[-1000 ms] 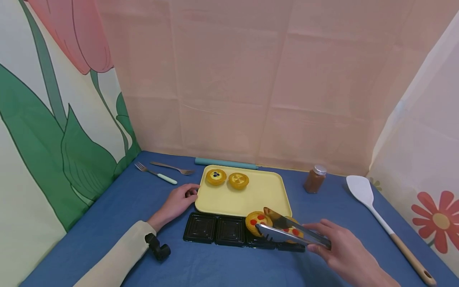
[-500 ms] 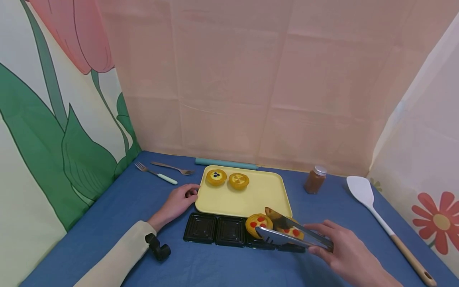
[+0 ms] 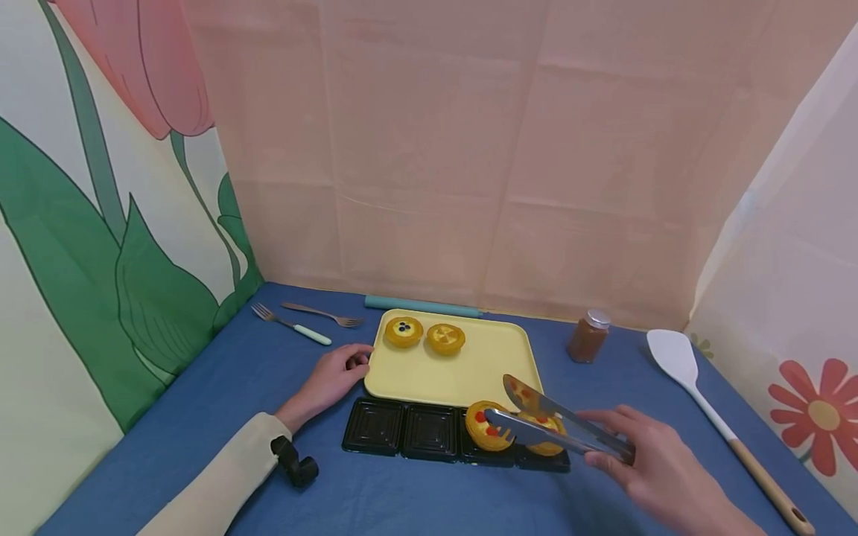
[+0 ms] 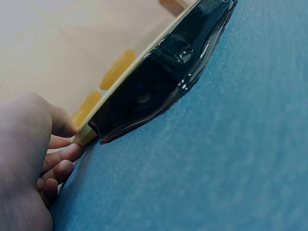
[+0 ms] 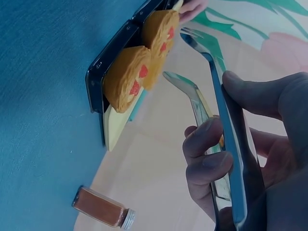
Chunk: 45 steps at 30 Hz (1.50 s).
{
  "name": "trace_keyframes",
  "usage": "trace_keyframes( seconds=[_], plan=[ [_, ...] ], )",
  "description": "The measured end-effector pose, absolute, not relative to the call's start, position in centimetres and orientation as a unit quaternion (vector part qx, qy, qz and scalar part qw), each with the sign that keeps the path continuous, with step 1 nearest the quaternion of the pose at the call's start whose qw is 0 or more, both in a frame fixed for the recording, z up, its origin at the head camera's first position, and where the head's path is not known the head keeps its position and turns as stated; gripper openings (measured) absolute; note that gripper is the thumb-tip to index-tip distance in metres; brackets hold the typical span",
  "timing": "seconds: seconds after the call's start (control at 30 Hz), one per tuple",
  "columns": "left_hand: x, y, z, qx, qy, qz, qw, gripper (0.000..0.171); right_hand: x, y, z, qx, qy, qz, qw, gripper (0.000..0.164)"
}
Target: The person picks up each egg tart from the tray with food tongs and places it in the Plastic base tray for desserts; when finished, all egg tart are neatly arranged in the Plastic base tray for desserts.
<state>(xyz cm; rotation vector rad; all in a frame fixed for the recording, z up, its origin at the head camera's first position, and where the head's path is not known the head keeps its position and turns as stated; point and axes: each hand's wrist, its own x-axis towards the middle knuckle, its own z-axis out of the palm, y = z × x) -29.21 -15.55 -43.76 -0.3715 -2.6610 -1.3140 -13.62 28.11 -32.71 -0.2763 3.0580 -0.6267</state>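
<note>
My left hand [image 3: 338, 376] holds the left edge of a yellow tray [image 3: 496, 350], thumb and fingers pinching its corner in the left wrist view. On the tray sit a tart with dark berries [image 3: 404, 328] and a plain-topped tart [image 3: 445, 341]. A black plastic container [image 3: 432, 433] with square compartments lies along the tray's near side. Two tarts with red toppings rest in it, one in the third compartment [image 3: 478, 429] and one at the right end [image 5: 126, 77]. Metal tongs [image 5: 224, 101] are gripped in my right hand [image 3: 660, 458], their tips spread apart with nothing between them, above the tarts.
Two forks lie at the left, one with a pale green handle [image 3: 312, 333]. Behind the tray is a teal rod [image 3: 422, 305]. At the right stand a jar of brown powder [image 3: 588, 339] and a white spatula with a wooden handle [image 3: 764, 473].
My right hand has drawn the tongs slightly right, their tips parting from the left red-topped tart. That tart has shifted a little right in its compartment. The left hand stays still.
</note>
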Motion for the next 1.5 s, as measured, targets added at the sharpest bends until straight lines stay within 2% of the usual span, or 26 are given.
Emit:
trace_keyframes(
  seconds=[0.3,1.03,1.5],
  plan=[
    [-29.2,-15.8,-43.9,-0.124,-0.887,-0.439,0.075,0.035,-14.3,27.6,-32.4,-0.099,0.974,-0.202,-0.025,0.047],
    [-29.1,-15.9,-44.2,-0.122,-0.889,-0.435,0.076,0.035,-18.3,25.8,-32.7,-0.157,0.96,-0.182,-0.141,0.045],
    [-29.2,-15.6,-43.8,-0.126,-0.887,-0.437,0.078,0.035,-21.1,24.4,-33.1,-0.194,0.954,-0.172,-0.15,0.047]
  ],
)
